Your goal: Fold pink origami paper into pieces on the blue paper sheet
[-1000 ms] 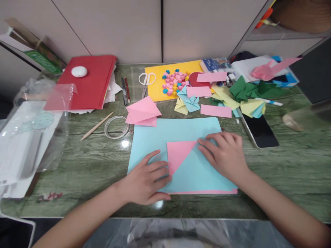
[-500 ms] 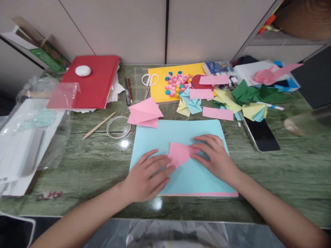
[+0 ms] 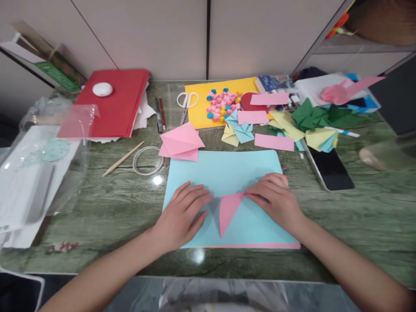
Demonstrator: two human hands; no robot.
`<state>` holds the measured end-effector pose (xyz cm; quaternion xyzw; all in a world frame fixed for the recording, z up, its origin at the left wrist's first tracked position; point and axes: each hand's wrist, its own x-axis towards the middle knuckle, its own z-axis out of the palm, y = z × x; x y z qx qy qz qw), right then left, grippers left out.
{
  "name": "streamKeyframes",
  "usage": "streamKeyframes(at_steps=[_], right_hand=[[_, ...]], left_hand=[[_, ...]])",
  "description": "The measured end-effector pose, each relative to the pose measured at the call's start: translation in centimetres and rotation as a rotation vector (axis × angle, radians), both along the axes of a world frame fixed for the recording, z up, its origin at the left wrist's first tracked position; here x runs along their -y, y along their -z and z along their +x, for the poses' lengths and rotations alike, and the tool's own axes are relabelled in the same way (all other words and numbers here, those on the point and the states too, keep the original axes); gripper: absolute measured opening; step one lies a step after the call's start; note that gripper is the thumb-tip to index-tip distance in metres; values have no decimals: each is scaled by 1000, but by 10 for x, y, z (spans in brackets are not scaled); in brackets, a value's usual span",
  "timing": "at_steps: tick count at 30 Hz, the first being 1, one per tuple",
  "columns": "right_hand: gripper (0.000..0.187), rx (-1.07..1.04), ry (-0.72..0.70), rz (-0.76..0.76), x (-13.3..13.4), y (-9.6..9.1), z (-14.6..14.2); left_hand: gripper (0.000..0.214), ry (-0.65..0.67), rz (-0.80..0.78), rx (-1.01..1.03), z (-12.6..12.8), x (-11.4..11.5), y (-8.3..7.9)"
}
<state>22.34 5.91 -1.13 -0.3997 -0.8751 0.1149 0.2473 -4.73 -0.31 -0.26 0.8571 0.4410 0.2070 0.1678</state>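
A small folded piece of pink paper (image 3: 229, 212) is tilted over the light blue paper sheets (image 3: 224, 169) at the front middle of the table. My right hand (image 3: 274, 199) pinches its upper right corner between thumb and fingers. To the left of it my left hand (image 3: 185, 214) hovers or rests over the blue sheet with its fingers apart, holding nothing. A gap shows between those fingertips and the pink paper. Several loose pink paper squares (image 3: 182, 141) overlap the blue sheet's upper left corner.
Behind lie white scissors (image 3: 187, 102), a yellow sheet (image 3: 198, 115) with pink and blue beads, pink strips (image 3: 274, 141) and folded green paper (image 3: 308, 115). A phone (image 3: 331, 169) is at right. Left are a tape roll (image 3: 148, 160), a wooden stick (image 3: 123, 159) and a red folder (image 3: 113, 108).
My left hand has let go of the pink paper and drawn slightly left. The paper has turned in my right hand, its free end now pointing down toward me.
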Motion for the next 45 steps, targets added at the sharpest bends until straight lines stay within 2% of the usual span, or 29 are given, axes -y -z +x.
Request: streamKeyframes(at_steps=[4, 13, 32, 35, 41, 45], right_hand=[[8, -3, 20, 25, -3, -1, 3], [7, -12, -42, -18, -2, 1, 3], [8, 7, -108, 13, -1, 5, 2], [7, 12, -111, 15, -1, 4, 2], [13, 36, -125, 85, 3, 5, 2], [16, 38, -140, 145, 4, 3, 0]], left_hand=[[42, 12, 3, 27, 0, 1, 0], [52, 117, 3, 8, 4, 3, 0], [58, 103, 17, -9, 8, 3, 4], [56, 91, -40, 34, 9, 5, 1], [45, -13, -294, 198, 11, 7, -8], [39, -3, -305, 199, 11, 5, -7]])
